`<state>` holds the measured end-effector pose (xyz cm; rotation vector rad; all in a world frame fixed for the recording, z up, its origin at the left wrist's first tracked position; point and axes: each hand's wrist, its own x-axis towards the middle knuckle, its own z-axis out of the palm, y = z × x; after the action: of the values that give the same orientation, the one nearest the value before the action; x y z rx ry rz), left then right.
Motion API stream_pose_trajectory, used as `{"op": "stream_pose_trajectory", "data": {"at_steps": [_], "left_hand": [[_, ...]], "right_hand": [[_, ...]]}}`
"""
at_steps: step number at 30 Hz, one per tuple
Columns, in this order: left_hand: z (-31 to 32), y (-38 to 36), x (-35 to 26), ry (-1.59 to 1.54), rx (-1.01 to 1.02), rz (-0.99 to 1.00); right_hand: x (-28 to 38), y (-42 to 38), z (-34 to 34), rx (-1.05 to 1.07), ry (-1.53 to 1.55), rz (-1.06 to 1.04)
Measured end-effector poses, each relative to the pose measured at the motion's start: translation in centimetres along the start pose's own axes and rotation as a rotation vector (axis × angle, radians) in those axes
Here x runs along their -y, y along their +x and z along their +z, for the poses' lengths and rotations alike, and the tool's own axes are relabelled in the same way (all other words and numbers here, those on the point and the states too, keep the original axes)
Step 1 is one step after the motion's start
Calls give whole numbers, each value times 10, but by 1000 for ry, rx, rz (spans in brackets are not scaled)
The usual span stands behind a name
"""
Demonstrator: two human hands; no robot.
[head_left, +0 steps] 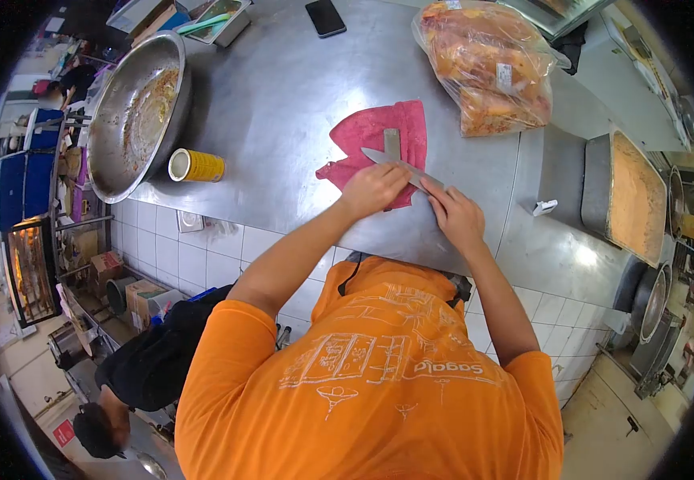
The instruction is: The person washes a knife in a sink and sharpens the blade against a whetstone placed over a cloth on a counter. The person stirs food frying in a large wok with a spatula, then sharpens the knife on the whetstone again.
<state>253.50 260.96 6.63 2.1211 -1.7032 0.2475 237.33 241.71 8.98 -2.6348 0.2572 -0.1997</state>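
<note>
A knife (375, 154) lies slantwise over a grey rectangular block, which looks like a sharpening stone (392, 142). The block rests on a folded pink cloth (363, 128) on the steel table. My right hand (456, 218) is closed at the handle end of the knife, and most of the handle is hidden by it. On the blade, with its fingers bent and pressed together, is my left hand (375, 190). The blade's tip points up and to the left, and its middle is partly covered by the left fingers.
On the steel table (275, 120) stand a large metal bowl (111, 128) with food residue, a yellow can (197, 166), a phone (326, 18) and a plastic bag of marinated meat (483, 64). A deep metal tray (635, 200) is at right. Another person (163, 352) bends at lower left.
</note>
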Motion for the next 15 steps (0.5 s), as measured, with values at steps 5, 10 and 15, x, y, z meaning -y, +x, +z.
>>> {"op": "stream_pose_trajectory", "data": {"at_steps": [5, 10, 15], "left_hand": [[18, 5, -44, -36, -34, 74], [25, 27, -97, -144, -64, 125], [-10, 42, -90, -112, -154, 39]], "right_hand": [[-6, -51, -26, 44, -55, 114], [-11, -96, -65, -29, -184, 124], [-5, -76, -70, -115, -112, 79]]}}
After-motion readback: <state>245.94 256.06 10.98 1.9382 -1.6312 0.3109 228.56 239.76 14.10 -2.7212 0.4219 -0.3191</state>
